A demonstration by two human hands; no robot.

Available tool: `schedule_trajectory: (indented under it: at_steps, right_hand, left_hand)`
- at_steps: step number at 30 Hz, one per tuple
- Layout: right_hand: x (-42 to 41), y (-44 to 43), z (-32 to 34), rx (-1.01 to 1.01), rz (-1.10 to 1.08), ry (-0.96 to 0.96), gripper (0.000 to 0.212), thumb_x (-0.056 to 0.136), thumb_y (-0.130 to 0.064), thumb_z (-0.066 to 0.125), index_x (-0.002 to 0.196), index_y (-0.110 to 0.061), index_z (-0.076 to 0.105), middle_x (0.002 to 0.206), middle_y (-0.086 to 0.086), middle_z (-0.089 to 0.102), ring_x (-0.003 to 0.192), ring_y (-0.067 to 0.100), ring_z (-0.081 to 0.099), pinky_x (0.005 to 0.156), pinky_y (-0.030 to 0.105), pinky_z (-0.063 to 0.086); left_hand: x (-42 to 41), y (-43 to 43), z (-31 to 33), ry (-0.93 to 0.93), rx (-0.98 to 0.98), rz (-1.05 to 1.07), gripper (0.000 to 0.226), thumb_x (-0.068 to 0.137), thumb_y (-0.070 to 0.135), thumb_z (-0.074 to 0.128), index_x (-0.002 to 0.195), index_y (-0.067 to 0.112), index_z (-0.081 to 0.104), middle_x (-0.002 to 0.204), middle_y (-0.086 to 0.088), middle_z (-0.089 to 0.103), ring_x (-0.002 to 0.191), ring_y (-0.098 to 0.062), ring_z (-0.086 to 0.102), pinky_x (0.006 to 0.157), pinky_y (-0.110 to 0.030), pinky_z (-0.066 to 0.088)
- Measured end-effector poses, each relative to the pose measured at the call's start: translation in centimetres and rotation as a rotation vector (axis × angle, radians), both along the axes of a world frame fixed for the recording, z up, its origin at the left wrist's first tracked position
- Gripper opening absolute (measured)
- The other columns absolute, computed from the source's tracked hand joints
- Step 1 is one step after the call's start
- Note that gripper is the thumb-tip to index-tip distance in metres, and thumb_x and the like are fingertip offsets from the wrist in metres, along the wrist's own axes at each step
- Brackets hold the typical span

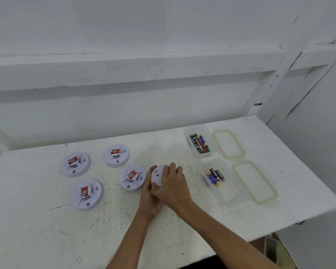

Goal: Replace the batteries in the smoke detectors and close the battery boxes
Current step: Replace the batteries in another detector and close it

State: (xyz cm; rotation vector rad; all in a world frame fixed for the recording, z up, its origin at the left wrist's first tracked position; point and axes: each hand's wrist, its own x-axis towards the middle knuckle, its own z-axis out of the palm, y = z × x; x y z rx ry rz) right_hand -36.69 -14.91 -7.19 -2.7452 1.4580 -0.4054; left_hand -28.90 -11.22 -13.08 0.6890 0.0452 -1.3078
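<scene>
Both my hands hold one white smoke detector above the table's middle. My left hand cups it from below and the left, thumb on its edge. My right hand grips it from the top and right, fingers curled over it, hiding most of it. Several other white smoke detectors with red labels lie face up to the left: one close by, one behind, one far left and one in front. Two clear tubs hold batteries: the far tub and the near tub.
Two green-rimmed clear lids lie to the right of the tubs. The white table ends at a front edge near my arms and a right edge past the lids. A white wall stands behind.
</scene>
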Motion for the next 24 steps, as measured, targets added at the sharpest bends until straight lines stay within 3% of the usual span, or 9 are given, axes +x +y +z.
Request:
schedule_trajectory:
  at_steps: [7, 11, 14, 18, 21, 24]
  right_hand:
    - [0.6, 0.3, 0.3, 0.101, -0.078, -0.037, 0.06, 0.07, -0.052, 0.067, 0.103, -0.002, 0.061, 0.097, 0.012, 0.055, 0.085, 0.028, 0.055, 0.053, 0.03, 0.054]
    - [-1.3, -1.1, -0.3, 0.245, 0.032, -0.151, 0.072, 0.083, -0.063, 0.056, 0.13, -0.008, 0.048, 0.124, 0.006, 0.045, 0.115, 0.022, 0.042, 0.079, 0.031, 0.053]
    - [-3.7, -1.3, -1.5, 0.224, 0.097, -0.241, 0.079, 0.081, -0.068, 0.055, 0.138, -0.014, 0.046, 0.132, 0.002, 0.045, 0.122, 0.017, 0.039, 0.081, 0.027, 0.054]
    - [-5.3, -0.5, -3.0, 0.19, 0.168, -0.225, 0.077, 0.082, -0.062, 0.06, 0.144, -0.018, 0.044, 0.146, 0.006, 0.038, 0.137, 0.021, 0.032, 0.092, 0.03, 0.052]
    - [-5.9, -0.9, -2.8, 0.183, 0.167, -0.236, 0.067, 0.088, -0.058, 0.051, 0.143, -0.02, 0.047, 0.146, 0.003, 0.039, 0.138, 0.018, 0.028, 0.09, 0.029, 0.055]
    - [-6.0, -1.4, -2.5, 0.173, 0.197, -0.205, 0.062, 0.088, -0.051, 0.054, 0.142, -0.021, 0.046, 0.146, 0.004, 0.039, 0.137, 0.02, 0.03, 0.078, 0.031, 0.06]
  left_hand:
    - [0.1, 0.0, 0.2, -0.019, -0.004, -0.013, 0.036, 0.101, 0.03, 0.046, 0.133, 0.021, 0.062, 0.137, -0.015, 0.066, 0.12, -0.031, 0.068, 0.1, -0.047, 0.056]
    - [-0.1, 0.1, 0.9, 0.002, -0.002, -0.028, 0.043, 0.101, 0.033, 0.046, 0.14, 0.02, 0.057, 0.142, -0.019, 0.062, 0.12, -0.034, 0.068, 0.101, -0.05, 0.055]
    - [0.1, -0.3, 0.7, -0.02, 0.023, -0.05, 0.051, 0.101, 0.036, 0.044, 0.148, 0.02, 0.051, 0.148, -0.019, 0.057, 0.128, -0.036, 0.061, 0.103, -0.05, 0.055]
    - [0.2, -0.5, 0.3, -0.009, 0.034, -0.081, 0.054, 0.101, 0.036, 0.044, 0.154, 0.022, 0.046, 0.154, -0.02, 0.051, 0.14, -0.042, 0.049, 0.109, -0.054, 0.05]
    - [0.1, -0.7, 0.3, 0.033, 0.019, -0.11, 0.05, 0.107, 0.032, 0.035, 0.155, 0.023, 0.044, 0.153, -0.021, 0.052, 0.138, -0.041, 0.052, 0.105, -0.053, 0.053]
    - [0.3, -0.6, -0.2, 0.069, 0.01, -0.137, 0.055, 0.105, 0.035, 0.035, 0.159, 0.021, 0.038, 0.158, -0.021, 0.046, 0.146, -0.041, 0.043, 0.113, -0.055, 0.046]
